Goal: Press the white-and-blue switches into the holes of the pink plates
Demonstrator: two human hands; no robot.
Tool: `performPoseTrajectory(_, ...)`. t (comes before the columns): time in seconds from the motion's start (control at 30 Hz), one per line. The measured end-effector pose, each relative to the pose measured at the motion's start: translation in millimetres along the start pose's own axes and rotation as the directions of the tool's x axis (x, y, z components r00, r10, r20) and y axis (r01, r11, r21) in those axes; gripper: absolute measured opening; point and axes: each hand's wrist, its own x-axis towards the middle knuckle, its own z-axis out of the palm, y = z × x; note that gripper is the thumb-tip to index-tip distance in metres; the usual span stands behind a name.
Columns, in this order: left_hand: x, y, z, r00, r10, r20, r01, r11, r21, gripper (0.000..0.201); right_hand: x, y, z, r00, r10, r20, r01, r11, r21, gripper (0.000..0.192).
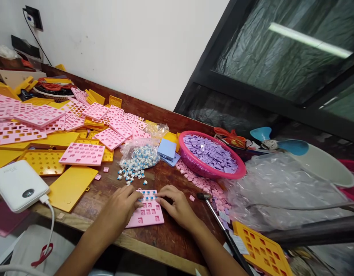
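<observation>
At the left edge of the frame, 1 white power bank (20, 186) lies on the work surface. Lower centre, the left hand (123, 205) has its fingers bunched over the left side of 1 pink board (149, 221); whether they clamp anything cannot be told. The board, flat on the wooden table (177, 245), is judged light, stiff and rather slick, best held by its 2 side edges. It shows square recesses, the upper rows filled with white-and-blue pieces (148, 193). The right hand (175, 205) has thumb and forefinger tips close together at the right edge; clamping undetermined. Further right, 1 hammer-like tool (216, 214) lies apart.
</observation>
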Motion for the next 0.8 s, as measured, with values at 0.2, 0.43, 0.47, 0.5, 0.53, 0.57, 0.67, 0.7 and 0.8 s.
performPoseTrajectory(0.2, 1, 16, 8.5, 1.000, 0.012, 0.012, -0.010, 0.996, -0.091, 0.008, -1, 2, 0, 1.000, -0.008, 0.013, 0.008, 1.000, -0.004, 0.017)
performPoseTrajectory(0.43, 6, 23, 27.7, 0.995, 0.097, 0.039, -0.103, 0.969, 0.225, 0.018, 10, -7, 1, 0.993, 0.010, -0.117, -0.008, 1.000, 0.018, 0.018)
performPoseTrajectory(0.47, 6, 21, 30.7, 0.994, 0.108, 0.034, -0.113, 0.963, 0.246, 0.017, 16, -9, 2, 0.993, 0.002, -0.118, -0.002, 1.000, 0.001, 0.017)
performPoseTrajectory(0.5, 7, 20, 33.5, 0.993, 0.114, 0.026, -0.116, 0.959, 0.259, 0.016, 22, -10, 3, 0.995, -0.016, -0.094, 0.014, 1.000, -0.022, 0.018)
performPoseTrajectory(0.53, 7, 18, 36.0, 0.994, 0.112, 0.012, -0.111, 0.957, 0.267, 0.014, 29, -10, 5, 0.998, -0.041, -0.055, 0.038, 0.998, -0.050, 0.019)
performPoseTrajectory(0.57, 7, 16, 38.0, 0.995, 0.102, -0.005, -0.096, 0.958, 0.270, 0.013, 38, -10, 7, 0.998, -0.063, -0.013, 0.062, 0.995, -0.080, 0.022)
performPoseTrajectory(0.67, 8, 12, 39.7, 0.997, 0.067, -0.031, -0.056, 0.965, 0.256, 0.012, 62, -7, 14, 0.991, -0.093, 0.101, 0.110, 0.978, -0.176, 0.029)
performPoseTrajectory(0.7, 8, 11, 38.7, 0.998, 0.061, -0.031, -0.052, 0.967, 0.248, 0.012, 69, -6, 16, 0.987, -0.090, 0.136, 0.117, 0.972, -0.203, 0.028)
performPoseTrajectory(0.8, 7, 11, 32.0, 0.999, 0.040, -0.011, -0.036, 0.970, 0.240, 0.008, 78, -6, 18, 0.979, -0.096, 0.182, 0.137, 0.964, -0.226, 0.022)
